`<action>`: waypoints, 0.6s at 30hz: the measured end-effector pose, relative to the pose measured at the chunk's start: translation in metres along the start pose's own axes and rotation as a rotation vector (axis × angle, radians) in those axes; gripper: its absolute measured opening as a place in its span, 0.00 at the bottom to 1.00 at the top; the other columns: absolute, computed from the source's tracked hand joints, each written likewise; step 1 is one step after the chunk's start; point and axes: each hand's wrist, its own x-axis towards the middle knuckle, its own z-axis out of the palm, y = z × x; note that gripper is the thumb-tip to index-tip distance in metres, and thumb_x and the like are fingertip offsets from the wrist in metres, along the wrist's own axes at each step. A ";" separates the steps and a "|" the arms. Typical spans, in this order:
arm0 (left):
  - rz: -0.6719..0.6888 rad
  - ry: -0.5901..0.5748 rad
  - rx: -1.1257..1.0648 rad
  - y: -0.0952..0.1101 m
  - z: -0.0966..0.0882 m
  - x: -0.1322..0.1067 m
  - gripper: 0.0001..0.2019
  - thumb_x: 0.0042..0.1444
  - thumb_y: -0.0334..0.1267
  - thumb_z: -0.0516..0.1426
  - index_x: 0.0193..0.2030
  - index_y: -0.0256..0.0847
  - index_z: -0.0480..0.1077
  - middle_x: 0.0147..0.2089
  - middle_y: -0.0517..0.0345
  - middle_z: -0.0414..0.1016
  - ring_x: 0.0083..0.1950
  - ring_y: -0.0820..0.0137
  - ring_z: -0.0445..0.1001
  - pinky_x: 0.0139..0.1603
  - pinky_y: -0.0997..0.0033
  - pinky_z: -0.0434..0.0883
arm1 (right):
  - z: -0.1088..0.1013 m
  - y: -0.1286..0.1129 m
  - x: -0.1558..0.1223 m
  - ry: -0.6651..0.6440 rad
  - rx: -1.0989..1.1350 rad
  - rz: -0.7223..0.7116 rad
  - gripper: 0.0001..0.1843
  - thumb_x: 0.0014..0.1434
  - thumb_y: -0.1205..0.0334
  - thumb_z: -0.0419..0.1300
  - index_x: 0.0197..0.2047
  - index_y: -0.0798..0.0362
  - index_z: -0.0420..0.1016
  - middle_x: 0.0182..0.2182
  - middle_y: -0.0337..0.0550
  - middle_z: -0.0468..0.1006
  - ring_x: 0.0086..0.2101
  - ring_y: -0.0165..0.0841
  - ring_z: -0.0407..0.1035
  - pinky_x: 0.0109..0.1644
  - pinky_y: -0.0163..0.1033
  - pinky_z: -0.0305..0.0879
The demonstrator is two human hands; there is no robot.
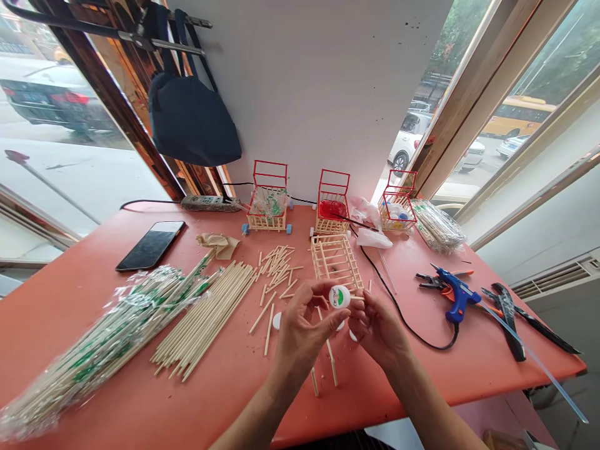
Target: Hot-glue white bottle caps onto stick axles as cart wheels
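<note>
My left hand is closed on a white bottle cap with green print, its round face toward me. In my right hand the fingers pinch a short wooden stick, whose end meets the cap's edge. Just beyond my hands stands a small open frame built of wooden sticks. More white caps lie on the table, partly hidden by my hands; one cap shows left of my left hand. Loose sticks lie beneath and between my hands.
Cut sticks, long sticks, bagged sticks and a phone lie left. Three small stick carts line the back. On the right are a blue glue gun with its cable, pliers and a clear glue stick.
</note>
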 end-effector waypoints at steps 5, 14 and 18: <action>0.054 -0.055 0.001 -0.005 -0.001 0.000 0.26 0.53 0.43 0.72 0.58 0.46 0.76 0.51 0.51 0.79 0.46 0.64 0.76 0.49 0.65 0.73 | 0.001 -0.001 -0.001 -0.007 0.030 0.007 0.19 0.49 0.66 0.79 0.35 0.56 0.72 0.23 0.31 0.73 0.23 0.22 0.69 0.22 0.22 0.66; 0.121 -0.037 0.055 0.003 -0.001 0.000 0.18 0.58 0.46 0.68 0.55 0.47 0.80 0.49 0.52 0.79 0.45 0.65 0.74 0.47 0.67 0.71 | -0.002 -0.001 0.000 -0.027 0.029 0.010 0.15 0.55 0.66 0.76 0.34 0.54 0.71 0.23 0.32 0.70 0.24 0.23 0.67 0.22 0.24 0.66; 0.126 -0.022 0.073 0.006 -0.001 0.000 0.15 0.58 0.46 0.68 0.51 0.46 0.81 0.46 0.54 0.79 0.43 0.66 0.74 0.45 0.68 0.71 | -0.002 0.000 0.000 -0.030 0.009 -0.003 0.17 0.53 0.65 0.77 0.34 0.55 0.72 0.23 0.32 0.71 0.23 0.22 0.66 0.22 0.23 0.65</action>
